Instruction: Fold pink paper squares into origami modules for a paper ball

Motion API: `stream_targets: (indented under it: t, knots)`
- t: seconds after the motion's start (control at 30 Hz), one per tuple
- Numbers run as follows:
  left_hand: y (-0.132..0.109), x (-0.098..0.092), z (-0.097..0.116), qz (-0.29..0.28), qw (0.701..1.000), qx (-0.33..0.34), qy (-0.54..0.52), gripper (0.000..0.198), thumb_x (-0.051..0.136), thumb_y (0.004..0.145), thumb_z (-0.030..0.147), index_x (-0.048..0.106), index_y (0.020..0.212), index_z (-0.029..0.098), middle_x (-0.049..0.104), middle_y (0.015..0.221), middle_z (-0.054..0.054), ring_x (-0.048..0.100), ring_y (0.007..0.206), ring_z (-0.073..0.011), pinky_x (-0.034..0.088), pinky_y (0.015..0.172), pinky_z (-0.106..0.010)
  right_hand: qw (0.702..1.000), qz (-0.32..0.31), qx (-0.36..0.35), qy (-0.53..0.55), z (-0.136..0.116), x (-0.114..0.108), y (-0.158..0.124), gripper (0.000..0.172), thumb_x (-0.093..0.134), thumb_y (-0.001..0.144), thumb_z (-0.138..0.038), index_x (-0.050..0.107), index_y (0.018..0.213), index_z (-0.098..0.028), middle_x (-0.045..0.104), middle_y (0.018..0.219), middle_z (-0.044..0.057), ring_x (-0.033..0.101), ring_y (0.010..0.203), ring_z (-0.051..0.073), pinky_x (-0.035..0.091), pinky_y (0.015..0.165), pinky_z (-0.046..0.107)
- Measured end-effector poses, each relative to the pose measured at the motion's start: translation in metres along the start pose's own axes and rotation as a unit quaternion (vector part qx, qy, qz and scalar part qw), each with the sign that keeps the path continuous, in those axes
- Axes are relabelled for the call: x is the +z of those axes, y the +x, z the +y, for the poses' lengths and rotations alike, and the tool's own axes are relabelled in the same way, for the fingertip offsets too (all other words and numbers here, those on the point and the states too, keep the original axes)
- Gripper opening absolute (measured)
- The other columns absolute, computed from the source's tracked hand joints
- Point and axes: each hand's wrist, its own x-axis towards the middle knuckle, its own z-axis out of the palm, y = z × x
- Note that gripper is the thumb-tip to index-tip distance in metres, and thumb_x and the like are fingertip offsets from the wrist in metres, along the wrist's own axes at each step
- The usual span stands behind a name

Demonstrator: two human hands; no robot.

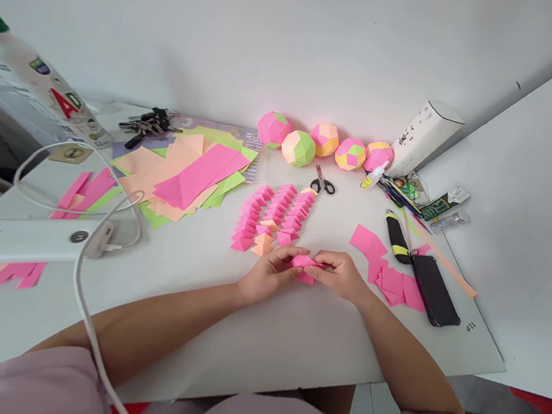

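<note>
Between my two hands is a small piece of pink paper, partly hidden by the fingers. My left hand pinches its left side with thumb and fingers. On the other side, my right hand grips the right edge in the same way. Just beyond the hands stand three rows of folded paper units, mostly pink with a few orange ones. Pink paper squares lie loosely overlapped to the right of my right hand.
Several paper balls line the wall, with scissors before them. Coloured sheets spread at left, near a white power bank whose cable loops past my left arm. A black phone and a utility knife lie right.
</note>
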Motion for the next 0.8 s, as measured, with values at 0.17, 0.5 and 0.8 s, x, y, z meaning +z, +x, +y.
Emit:
stream_targets:
  t: [0.17, 0.5, 0.8]
  knots:
    - [0.0005, -0.0012, 0.0013, -0.018, 0.999, 0.027, 0.014, 0.023, 0.065, 0.081, 0.027, 0.070, 0.103, 0.029, 0.057, 0.087, -0.003, 0.058, 0.082, -0.0152, 0.050, 0.072, -0.031, 1.000, -0.006, 0.012, -0.002, 0.0029, -0.0002, 0.0005, 0.031, 0.064, 0.076, -0.041, 0.054, 0.063, -0.015, 0.044, 0.061, -0.003, 0.036, 0.055, 0.008, 0.031, 0.049, 0.021]
    - [-0.0005, -0.0014, 0.0024, -0.003, 0.999, -0.011, 0.040, 0.031, 0.064, 0.080, 0.034, 0.067, 0.109, 0.025, 0.058, 0.092, -0.005, 0.058, 0.087, -0.0169, 0.051, 0.080, -0.034, 1.000, -0.008, -0.013, 0.007, 0.0039, -0.0005, 0.0011, 0.024, 0.064, 0.077, -0.038, 0.063, 0.069, -0.016, 0.057, 0.069, 0.001, 0.049, 0.061, 0.011, 0.040, 0.055, 0.024]
    - [-0.0006, -0.0014, 0.0066, -0.017, 0.988, 0.000, 0.150, 0.029, 0.057, 0.085, 0.037, 0.068, 0.107, 0.023, 0.062, 0.092, -0.008, 0.057, 0.087, -0.0196, 0.048, 0.080, -0.035, 0.999, 0.032, -0.040, 0.000, 0.0003, -0.0003, 0.0008, 0.018, 0.066, 0.077, -0.035, 0.067, 0.074, -0.017, 0.060, 0.072, 0.002, 0.054, 0.068, 0.013, 0.044, 0.063, 0.026]
